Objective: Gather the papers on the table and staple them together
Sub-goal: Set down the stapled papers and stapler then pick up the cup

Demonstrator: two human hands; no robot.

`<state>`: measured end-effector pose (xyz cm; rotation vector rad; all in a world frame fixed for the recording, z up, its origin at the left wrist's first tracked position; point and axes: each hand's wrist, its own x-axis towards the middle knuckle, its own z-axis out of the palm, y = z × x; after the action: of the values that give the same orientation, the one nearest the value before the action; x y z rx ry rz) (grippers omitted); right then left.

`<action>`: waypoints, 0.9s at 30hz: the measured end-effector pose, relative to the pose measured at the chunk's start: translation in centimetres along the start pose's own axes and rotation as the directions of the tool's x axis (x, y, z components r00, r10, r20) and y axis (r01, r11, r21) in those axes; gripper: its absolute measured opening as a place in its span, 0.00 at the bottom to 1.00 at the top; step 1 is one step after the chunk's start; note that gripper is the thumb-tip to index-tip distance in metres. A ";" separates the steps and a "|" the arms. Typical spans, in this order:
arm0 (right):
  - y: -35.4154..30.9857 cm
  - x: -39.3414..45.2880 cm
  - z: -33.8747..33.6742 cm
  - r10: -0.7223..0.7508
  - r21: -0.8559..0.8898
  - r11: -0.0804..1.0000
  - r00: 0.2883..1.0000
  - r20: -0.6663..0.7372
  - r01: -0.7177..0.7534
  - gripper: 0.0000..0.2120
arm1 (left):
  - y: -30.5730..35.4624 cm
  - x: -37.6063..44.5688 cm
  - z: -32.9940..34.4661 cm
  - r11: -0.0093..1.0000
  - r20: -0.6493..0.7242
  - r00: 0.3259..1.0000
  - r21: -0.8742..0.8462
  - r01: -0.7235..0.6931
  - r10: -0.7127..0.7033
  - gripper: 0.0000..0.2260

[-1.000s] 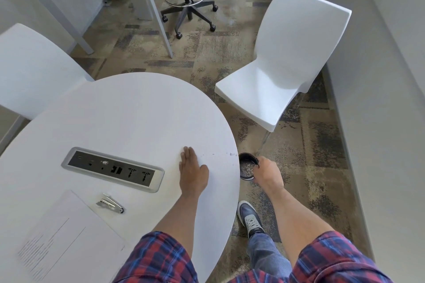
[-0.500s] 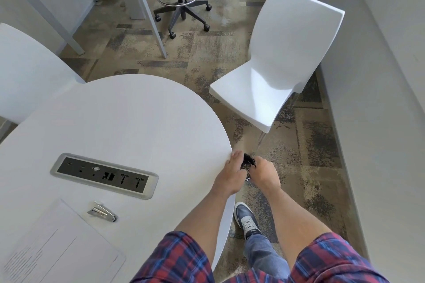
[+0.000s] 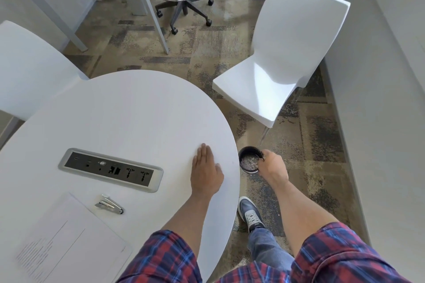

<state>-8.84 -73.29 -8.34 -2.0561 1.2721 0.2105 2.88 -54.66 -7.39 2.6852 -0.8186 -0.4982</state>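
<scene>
Half a second ago the left hand (image 3: 205, 174) was at the desk (image 3: 138, 110) edge by the cup (image 3: 250, 159); now it lies flat, fingers spread. The right hand (image 3: 271, 165) grips the cup. Papers (image 3: 69, 241) and stapler (image 3: 109, 204) wait untouched at 8 o'clock.

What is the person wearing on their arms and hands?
Both arms have short sleeves in a red, blue and navy plaid: the left sleeve and the right sleeve. Below them the forearms are bare. The left hand and right hand show no gloves, rings or watch.
</scene>
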 end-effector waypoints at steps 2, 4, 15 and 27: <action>-0.3 -0.3 0.0 0.004 -0.006 1.000 1.000 0.000 -0.004 0.12 | -0.4 -0.8 0.3 0.994 0.047 0.994 0.059 -0.096 0.093 0.35; -0.8 -0.8 -0.1 0.006 -0.026 1.000 1.000 0.003 -0.006 0.09 | -0.6 -1.5 1.0 0.970 0.082 0.979 0.141 -0.198 0.187 0.38; -1.2 -1.7 0.0 -0.022 -0.022 1.000 0.999 0.028 0.022 0.05 | 3.2 -2.4 2.8 0.936 0.090 0.956 0.197 -0.292 0.280 0.25; -0.1 -1.4 -0.6 -0.019 0.036 0.999 0.998 0.052 0.017 0.14 | 6.7 2.0 3.2 0.922 0.156 0.914 0.033 -0.385 0.376 0.23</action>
<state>-9.56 -72.65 -7.21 -2.0183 1.2166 0.2307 -0.06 -61.72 -8.23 2.4702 -1.3842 -0.5839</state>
